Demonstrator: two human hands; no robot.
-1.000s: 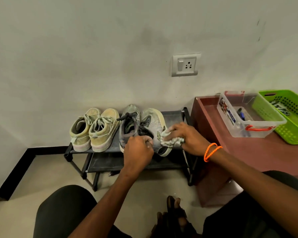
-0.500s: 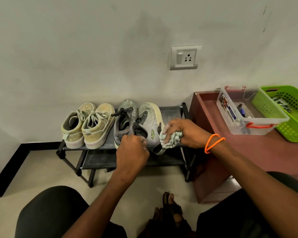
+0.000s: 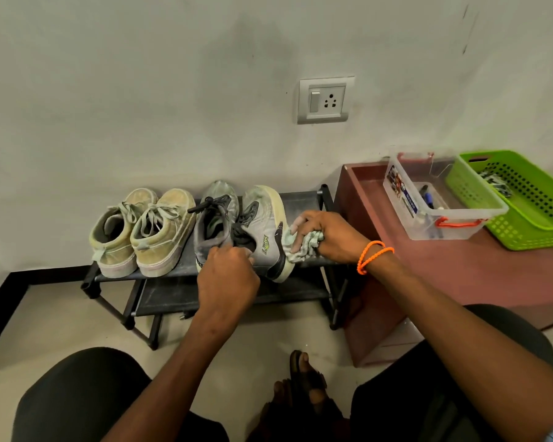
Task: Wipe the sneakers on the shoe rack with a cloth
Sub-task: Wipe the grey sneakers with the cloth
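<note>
the grey sneaker (image 3: 265, 231) sits tilted on the shoe rack (image 3: 304, 199): light, stiff-soled, liable to tip. the left hand (image 3: 227, 279) pinches its collar, a sound hold; the right hand (image 3: 329, 236) bunches the soft, limp cloth (image 3: 302, 247) against its side.

Plain room corner with a scuffed pale wall

A switch-and-socket plate (image 3: 326, 99) sits on the wall (image 3: 141, 90); black skirting (image 3: 0, 301) edges the beige floor (image 3: 61, 317). A reddish-brown worktop (image 3: 492, 269) stands at right, carrying a clear box (image 3: 441, 199) and a green basket (image 3: 524, 199).
</note>
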